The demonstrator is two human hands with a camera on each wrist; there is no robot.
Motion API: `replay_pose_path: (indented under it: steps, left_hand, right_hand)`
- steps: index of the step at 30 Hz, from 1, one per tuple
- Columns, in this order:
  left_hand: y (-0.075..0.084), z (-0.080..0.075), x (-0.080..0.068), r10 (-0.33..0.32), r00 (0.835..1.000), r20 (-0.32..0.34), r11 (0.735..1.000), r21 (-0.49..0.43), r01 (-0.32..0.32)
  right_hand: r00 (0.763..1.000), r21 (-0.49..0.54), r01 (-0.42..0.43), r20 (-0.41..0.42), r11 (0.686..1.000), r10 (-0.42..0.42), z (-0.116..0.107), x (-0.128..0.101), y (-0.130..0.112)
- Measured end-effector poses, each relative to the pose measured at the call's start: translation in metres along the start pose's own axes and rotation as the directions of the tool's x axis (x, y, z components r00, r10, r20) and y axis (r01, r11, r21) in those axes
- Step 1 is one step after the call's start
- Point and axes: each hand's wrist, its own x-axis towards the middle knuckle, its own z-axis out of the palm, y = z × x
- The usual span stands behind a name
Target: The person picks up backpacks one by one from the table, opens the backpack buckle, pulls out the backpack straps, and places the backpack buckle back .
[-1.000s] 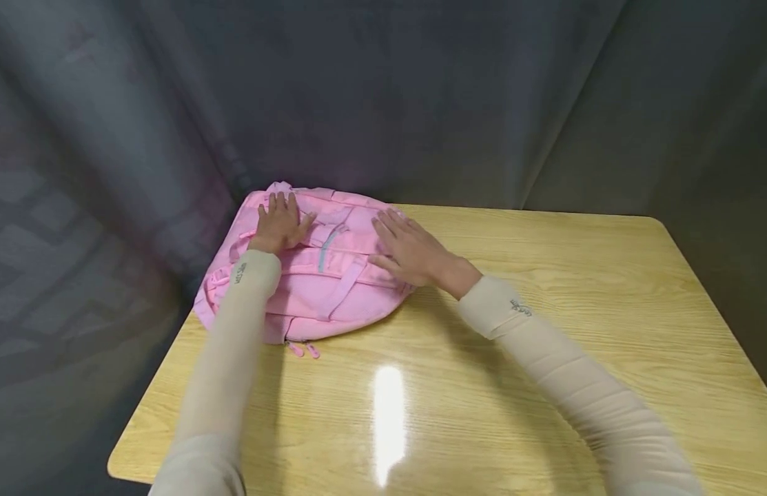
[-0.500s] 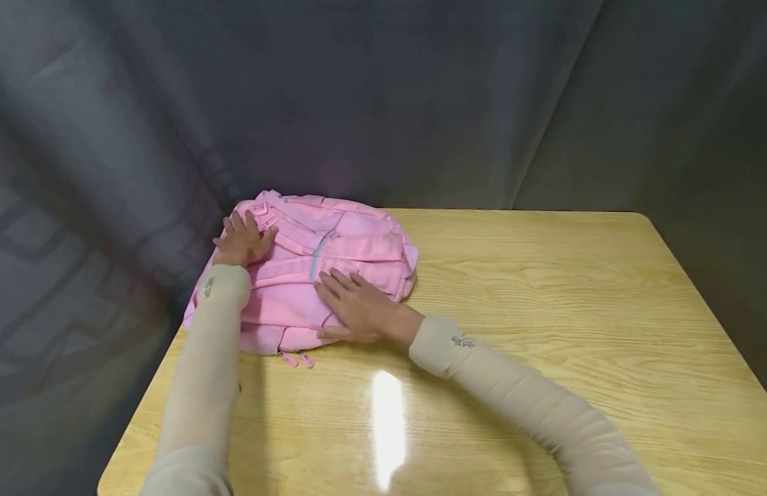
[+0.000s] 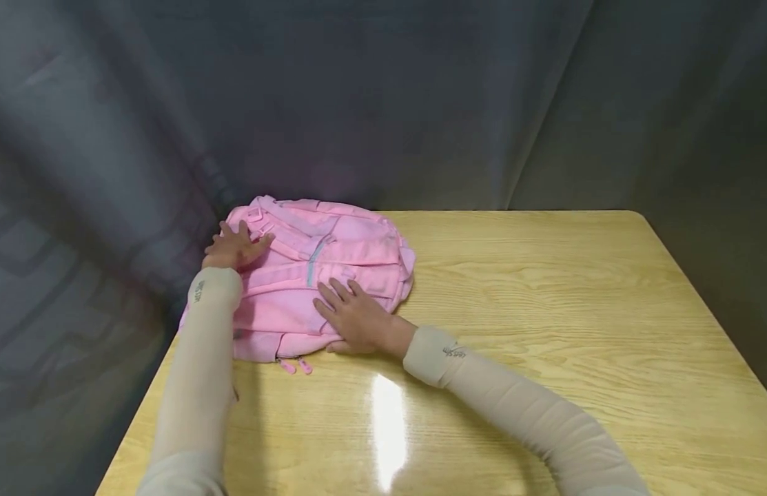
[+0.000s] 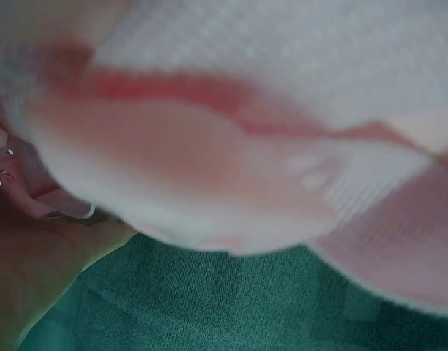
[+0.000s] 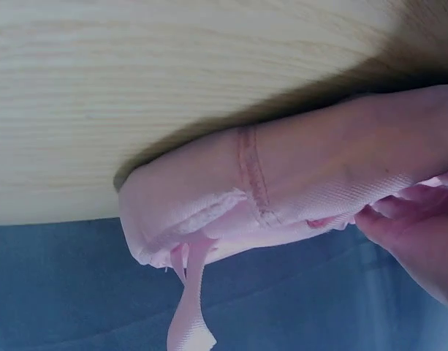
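A pink backpack [image 3: 371,251] lies flat at the table's back left corner, shoulder straps facing up. My left hand [image 3: 234,248] rests on its left end near the strap buckles, fingers spread. On the front right side, my right hand [image 3: 358,320] lies with fingers spread over the fabric, thumb by the lower edge. Two pink zipper pulls [image 3: 287,366] hang at the front edge. In the left wrist view, blurred pink and white cloth [image 4: 150,161] fills the top beside the hand. The right wrist view shows the backpack's side [image 5: 187,183] and a loose webbing loop [image 5: 187,314].
The wooden table [image 3: 544,310] stretches to the right and front, with a bright light reflection near the front middle. A dark grey curtain [image 3: 383,103] hangs right behind the table and along its left side.
My right hand has come from the backpack's right end leftward and down to its front side. My left hand has slid left toward the buckles. The backpack sits slightly nearer in view.
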Motion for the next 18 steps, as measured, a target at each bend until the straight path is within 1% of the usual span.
replay_pose_path:
  steps: [3,7,11,13,15,18]
  left_hand:
    - [-0.004,-0.002,-0.002,0.000,1.000,0.021,1.000,-0.006,0.000]
    - [-0.010,-0.006,-0.006,-0.010,1.000,0.007,1.000,0.010,0.010]
    - [-0.012,-0.007,-0.010,-0.016,0.999,-0.033,0.999,0.038,0.017]
    - [-0.013,-0.007,-0.012,-0.019,0.999,-0.041,0.999,0.043,0.021]
    - [-0.012,-0.007,-0.013,-0.026,0.999,-0.042,0.998,0.047,0.028]
    - [-0.010,-0.010,-0.016,-0.042,0.999,-0.021,0.999,0.031,0.043]
  right_hand:
    - [1.000,-0.026,-0.001,-0.023,1.000,0.000,0.001,0.001,-0.003]
    - [0.998,-0.040,0.010,-0.056,0.999,-0.012,0.002,0.003,-0.009]
    - [0.998,-0.075,0.016,-0.056,0.997,-0.020,0.001,0.002,-0.012]
    - [0.998,-0.089,0.018,-0.059,0.996,-0.023,-0.001,0.000,-0.013]
    - [0.997,-0.105,0.023,-0.065,0.994,-0.030,-0.001,-0.003,-0.012]
    - [0.998,-0.114,0.031,-0.054,0.993,-0.037,0.000,-0.008,-0.009]
